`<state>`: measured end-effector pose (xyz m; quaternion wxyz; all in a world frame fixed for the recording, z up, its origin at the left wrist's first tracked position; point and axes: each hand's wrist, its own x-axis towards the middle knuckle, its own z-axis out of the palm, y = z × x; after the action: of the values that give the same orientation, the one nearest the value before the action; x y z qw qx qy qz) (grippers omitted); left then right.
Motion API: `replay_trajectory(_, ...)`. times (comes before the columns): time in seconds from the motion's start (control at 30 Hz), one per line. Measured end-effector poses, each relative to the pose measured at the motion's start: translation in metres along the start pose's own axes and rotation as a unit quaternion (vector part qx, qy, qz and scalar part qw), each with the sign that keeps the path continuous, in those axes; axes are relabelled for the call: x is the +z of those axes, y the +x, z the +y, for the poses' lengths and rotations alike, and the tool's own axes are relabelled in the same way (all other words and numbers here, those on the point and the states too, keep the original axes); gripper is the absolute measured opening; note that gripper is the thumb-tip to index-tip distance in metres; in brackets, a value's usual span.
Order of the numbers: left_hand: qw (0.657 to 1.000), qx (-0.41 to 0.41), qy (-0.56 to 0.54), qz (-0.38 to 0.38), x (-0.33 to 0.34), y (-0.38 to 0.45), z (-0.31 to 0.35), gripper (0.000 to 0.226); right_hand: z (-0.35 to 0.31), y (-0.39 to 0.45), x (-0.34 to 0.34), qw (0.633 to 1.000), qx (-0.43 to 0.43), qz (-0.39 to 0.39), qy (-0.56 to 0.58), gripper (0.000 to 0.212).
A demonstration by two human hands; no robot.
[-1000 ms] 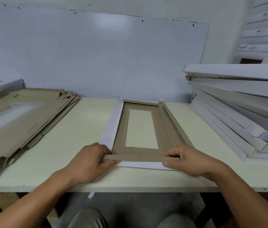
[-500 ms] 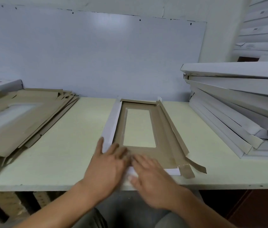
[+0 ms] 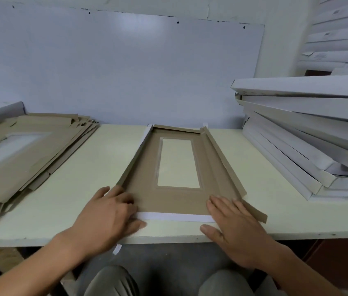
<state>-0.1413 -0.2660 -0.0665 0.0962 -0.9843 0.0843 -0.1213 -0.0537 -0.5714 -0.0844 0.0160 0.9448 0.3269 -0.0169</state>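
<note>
**Pressing down the near end of one windowed box blank**

Both hands lie flat, fingers straight, gripping nothing. The left hand bears on the near-left corner of the brown cardboard blank and the right hand on the near-right corner. The blank runs lengthwise straight away from the two palms toward the wall, so its long axis lies between them and neither hand is nearer. The white near flap spans the gap from one hand to the other, crosswise to that axis. I judge it is the next fold, and both hands would lift it together.

By count there is one blank in work, with one window cutout beyond the fingertips. It has two raised long flaps, one ahead of each hand. A pile of flat blanks lies outside the left hand and a stack of white boxes outside the right, both too overlapped to count.
</note>
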Motion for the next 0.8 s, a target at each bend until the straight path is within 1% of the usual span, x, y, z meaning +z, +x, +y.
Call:
replay_trajectory(0.07,1.0,0.016,0.013,0.005,-0.004,0.01,0.002,0.059,-0.001,0.002,-0.002,0.998,-0.024,0.057,0.004,0.064)
replay_trajectory(0.13,0.999,0.045,0.023,-0.01,-0.006,0.017,0.002,0.057,-0.006,0.005,-0.005,0.994,-0.046,0.093,0.025,0.049)
replay_trajectory(0.2,0.998,0.059,0.011,-0.004,-0.012,0.022,0.002,0.056,-0.012,0.011,-0.01,0.993,-0.056,0.102,0.039,0.038)
replay_trajectory(0.27,0.998,0.056,-0.005,-0.004,-0.016,0.028,-0.002,0.061,-0.017,0.021,-0.017,0.993,-0.044,0.098,0.044,0.035)
replay_trajectory(0.3,0.999,0.047,-0.012,-0.003,-0.016,0.031,-0.003,0.058,-0.019,0.027,-0.022,0.994,-0.026,0.092,0.047,0.034)
replay_trajectory(0.37,1.0,0.009,-0.02,-0.012,-0.013,0.038,0.0,0.036,-0.022,0.038,-0.03,0.996,0.009,0.077,0.047,0.029)
replay_trajectory(0.43,0.999,-0.031,0.015,-0.02,-0.012,0.045,0.008,0.009,-0.025,0.049,-0.034,0.997,0.027,0.064,0.032,0.021)
replay_trajectory(0.47,0.997,-0.054,0.038,-0.028,-0.01,0.049,0.014,0.011,-0.029,0.054,-0.035,0.998,0.027,0.053,0.016,0.02)
replay_trajectory(0.5,0.996,-0.063,0.06,-0.033,-0.005,0.052,0.021,0.021,-0.035,0.058,-0.035,0.999,0.026,0.043,0.003,0.025)
replay_trajectory(0.53,0.995,-0.057,0.068,-0.038,0.004,0.054,0.028,0.03,-0.04,0.061,-0.033,0.999,0.02,0.039,-0.003,0.031)
replay_trajectory(0.57,0.996,-0.041,0.053,-0.05,0.01,0.055,0.036,0.038,-0.044,0.065,-0.028,0.999,0.007,0.036,-0.003,0.034)
replay_trajectory(0.6,0.997,-0.021,0.013,-0.071,0.015,0.055,0.042,0.046,-0.047,0.069,-0.022,1.0,-0.012,0.025,0.007,0.038)
replay_trajectory(0.63,0.994,-0.005,-0.051,-0.097,0.019,0.055,0.047,0.054,-0.049,0.071,-0.016,0.999,-0.029,-0.002,0.026,0.046)
replay_trajectory(0.7,0.973,0.01,-0.165,-0.164,0.02,0.054,0.05,0.068,-0.047,0.073,-0.008,0.994,-0.052,-0.066,0.071,0.061)
replay_trajectory(0.73,0.962,0.01,-0.195,-0.193,0.017,0.052,0.048,0.076,-0.044,0.074,-0.007,0.991,-0.054,-0.084,0.086,0.064)
replay_trajectory(0.8,0.951,0.002,-0.197,-0.238,0.011,0.047,0.042,0.096,-0.036,0.074,-0.004,0.99,-0.043,-0.098,0.093,0.073)
